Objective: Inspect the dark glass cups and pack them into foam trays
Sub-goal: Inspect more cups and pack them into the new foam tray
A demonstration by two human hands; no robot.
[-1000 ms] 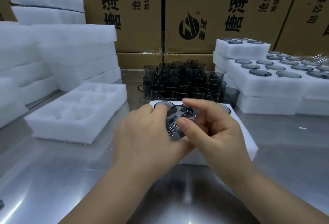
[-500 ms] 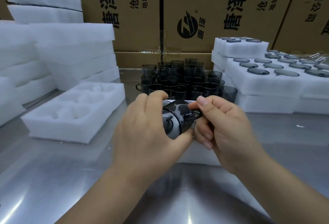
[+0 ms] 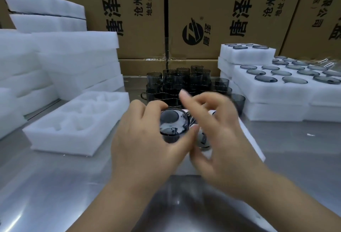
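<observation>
On the steel table (image 3: 55,185), right-side foam trays (image 3: 276,92) hold cups (image 3: 265,79); left hand (image 3: 142,145) grips a dark cup (image 3: 173,126), right hand (image 3: 221,139) spread.

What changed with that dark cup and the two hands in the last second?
The right hand has let go of the dark glass cup and pulled away, fingers spread and blurred. The left hand alone grips it now, mouth turned toward the camera. The loose dark cups behind and the empty white foam tray stayed put.
</observation>
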